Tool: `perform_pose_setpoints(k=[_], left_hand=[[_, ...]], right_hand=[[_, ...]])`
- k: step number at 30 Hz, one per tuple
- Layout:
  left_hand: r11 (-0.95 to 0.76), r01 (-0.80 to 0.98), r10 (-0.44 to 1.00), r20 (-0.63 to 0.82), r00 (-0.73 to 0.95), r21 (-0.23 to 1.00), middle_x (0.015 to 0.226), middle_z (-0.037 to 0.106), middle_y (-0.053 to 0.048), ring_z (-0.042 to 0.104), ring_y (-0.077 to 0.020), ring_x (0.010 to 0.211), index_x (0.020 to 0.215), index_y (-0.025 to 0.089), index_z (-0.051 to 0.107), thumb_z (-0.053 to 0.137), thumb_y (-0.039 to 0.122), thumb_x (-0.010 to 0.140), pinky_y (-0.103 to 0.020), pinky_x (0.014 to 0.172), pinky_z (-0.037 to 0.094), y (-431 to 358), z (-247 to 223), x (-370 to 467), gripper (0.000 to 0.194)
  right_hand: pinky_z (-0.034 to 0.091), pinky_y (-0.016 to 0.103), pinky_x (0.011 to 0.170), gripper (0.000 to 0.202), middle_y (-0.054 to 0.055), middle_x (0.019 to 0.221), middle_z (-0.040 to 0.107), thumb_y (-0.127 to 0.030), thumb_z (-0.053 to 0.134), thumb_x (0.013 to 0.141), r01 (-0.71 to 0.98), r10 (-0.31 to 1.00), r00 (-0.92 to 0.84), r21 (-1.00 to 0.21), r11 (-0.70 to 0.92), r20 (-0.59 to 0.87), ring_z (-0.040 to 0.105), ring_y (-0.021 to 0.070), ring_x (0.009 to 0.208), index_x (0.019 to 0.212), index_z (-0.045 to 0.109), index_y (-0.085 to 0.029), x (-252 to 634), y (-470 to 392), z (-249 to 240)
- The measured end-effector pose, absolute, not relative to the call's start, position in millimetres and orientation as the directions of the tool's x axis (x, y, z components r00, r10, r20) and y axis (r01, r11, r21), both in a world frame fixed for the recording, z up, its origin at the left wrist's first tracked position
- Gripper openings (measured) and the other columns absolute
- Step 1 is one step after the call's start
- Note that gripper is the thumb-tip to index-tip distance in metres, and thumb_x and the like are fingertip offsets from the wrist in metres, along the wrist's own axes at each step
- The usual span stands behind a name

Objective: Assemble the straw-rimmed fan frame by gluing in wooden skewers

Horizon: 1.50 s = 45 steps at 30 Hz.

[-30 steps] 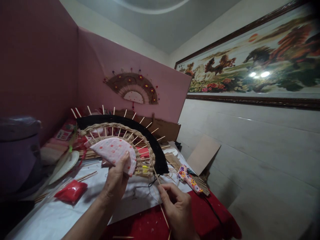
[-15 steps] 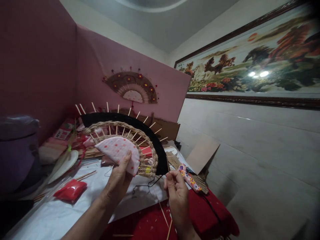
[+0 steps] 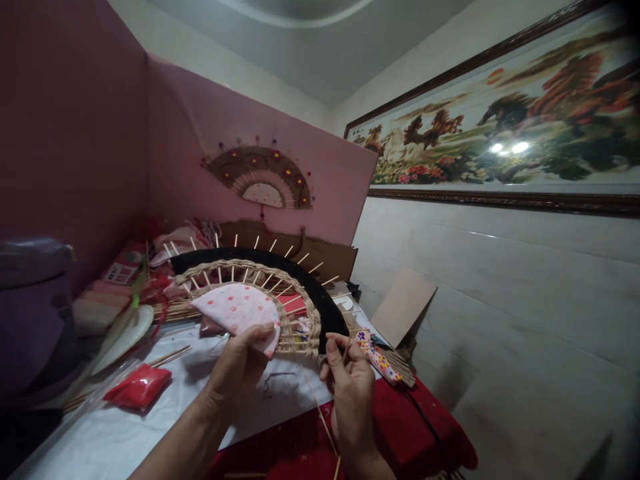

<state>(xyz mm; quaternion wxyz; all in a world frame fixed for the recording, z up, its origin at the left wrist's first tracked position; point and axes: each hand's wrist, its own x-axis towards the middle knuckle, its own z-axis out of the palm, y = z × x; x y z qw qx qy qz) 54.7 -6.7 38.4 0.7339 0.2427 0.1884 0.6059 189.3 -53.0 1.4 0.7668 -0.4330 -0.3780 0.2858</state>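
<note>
A half-round fan is held up over the table, tilted, with thin sticks fanning out through its bands. My left hand grips its pink dotted cloth centre, the thumb on the front. Around the centre runs a woven straw-coloured band, then a wide black band at the outside. My right hand is closed at the lower right end of the black band, thumb and fingers pinched there. The exact spot of the pinch is partly hidden by the fingers.
A red packet and a white plate lie left on the white cover. Red cloth covers the front right. Flower-patterned material lies beside my right hand. A finished fan hangs on the pink panel behind.
The fan has dropped slightly, tilting away and shifting right. My right fingers have curled in at the black band's end. The dark cord seen near them before is now out of sight.
</note>
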Motion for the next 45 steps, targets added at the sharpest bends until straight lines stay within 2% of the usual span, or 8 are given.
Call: perform_pose_setpoints(k=[6, 11, 19, 25, 32, 38, 41, 45], left_hand=[[0.235, -0.781, 0.914, 0.142, 0.38, 0.578, 0.087, 0.07, -0.01, 0.065, -0.0204, 0.082, 0.094, 0.013, 0.067, 0.058, 0.022, 0.078, -0.032, 0.072, 0.053, -19, 42, 57, 0.021], [0.191, -0.736, 0.909, 0.165, 0.382, 0.65, 0.092, 0.071, -0.014, 0.064, -0.0245, 0.091, 0.093, 0.01, 0.068, 0.055, 0.022, 0.079, -0.035, 0.079, 0.052, -21, 44, 60, 0.022], [0.097, -0.709, 0.953, 0.141, 0.268, 0.698, 0.075, 0.068, -0.008, 0.064, -0.0206, 0.081, 0.084, 0.012, 0.066, 0.062, 0.023, 0.075, -0.03, 0.076, 0.051, -19, 45, 63, 0.015], [0.059, -0.768, 0.988, 0.071, 0.135, 0.637, 0.071, 0.066, -0.003, 0.063, -0.016, 0.071, 0.083, 0.015, 0.065, 0.071, 0.018, 0.064, -0.027, 0.072, 0.05, -13, 40, 64, 0.021], [-0.017, -0.736, 0.997, 0.07, 0.042, 0.677, 0.087, 0.066, -0.001, 0.061, -0.0119, 0.078, 0.094, 0.018, 0.062, 0.072, 0.022, 0.066, -0.022, 0.072, 0.048, -3, 31, 62, 0.031], [-0.033, -0.74, 0.999, 0.045, -0.003, 0.672, 0.087, 0.065, 0.0, 0.061, -0.0118, 0.077, 0.096, 0.018, 0.06, 0.072, 0.019, 0.065, -0.022, 0.071, 0.049, 1, 31, 61, 0.034], [-0.039, -0.745, 0.999, 0.031, -0.025, 0.666, 0.088, 0.065, -0.001, 0.061, -0.0121, 0.078, 0.099, 0.018, 0.06, 0.071, 0.017, 0.066, -0.023, 0.071, 0.05, 2, 32, 61, 0.035], [-0.061, -0.755, 0.997, -0.002, -0.082, 0.653, 0.085, 0.064, -0.001, 0.061, -0.0121, 0.078, 0.094, 0.017, 0.061, 0.068, 0.014, 0.067, -0.023, 0.073, 0.051, 1, 36, 62, 0.028]], right_hand=[[0.027, 0.018, 0.041, 0.032, -0.008, 0.049, 0.044, -0.039, 0.072, 0.071, -0.284, 0.806, 0.539, -0.847, 0.449, 0.246, 0.039, 0.007, 0.043, 0.089, 0.057, -0.018, 185, -49, 3], [0.021, 0.015, 0.038, 0.034, -0.009, 0.044, 0.044, -0.041, 0.07, 0.072, -0.299, 0.847, 0.482, -0.867, 0.399, 0.223, 0.032, 0.0048, 0.037, 0.09, 0.053, -0.019, 191, -45, 2], [0.024, 0.016, 0.036, 0.043, -0.002, 0.065, 0.054, -0.057, 0.055, 0.079, -0.078, 0.856, 0.432, -0.933, 0.35, 0.285, 0.038, 0.004, 0.039, 0.092, 0.057, -0.016, 210, -55, -7], [0.034, 0.022, 0.046, 0.032, -0.002, 0.059, 0.051, -0.046, 0.055, 0.081, 0.199, 0.886, 0.307, -0.933, 0.298, 0.348, 0.044, 0.0104, 0.048, 0.085, 0.064, -0.016, 225, -71, -2], [0.039, 0.029, 0.066, 0.016, 0.004, 0.075, 0.069, -0.019, 0.052, 0.08, 0.802, 0.872, 0.215, -0.589, 0.1, 0.44, 0.061, 0.022, 0.072, 0.075, 0.066, -0.023, 240, -67, -5], [0.04, 0.028, 0.085, 0.019, 0.008, 0.097, 0.067, -0.017, 0.049, 0.084, 0.893, 0.908, 0.069, -0.431, 0.129, 0.414, 0.058, 0.0213, 0.097, 0.092, 0.066, -0.016, 248, -55, -6], [0.039, 0.031, 0.088, 0.025, 0.012, 0.098, 0.065, -0.018, 0.042, 0.089, 0.957, 0.87, 0.21, -0.277, -0.09, 0.446, 0.057, 0.0238, 0.097, 0.095, 0.066, -0.013, 275, -50, -2], [0.04, 0.039, 0.084, 0.032, 0.018, 0.105, 0.061, -0.031, 0.054, 0.084, 0.914, 0.835, 0.388, -0.047, -0.403, 0.39, 0.055, 0.0336, 0.102, 0.106, 0.063, -0.01, 319, -44, -3]])
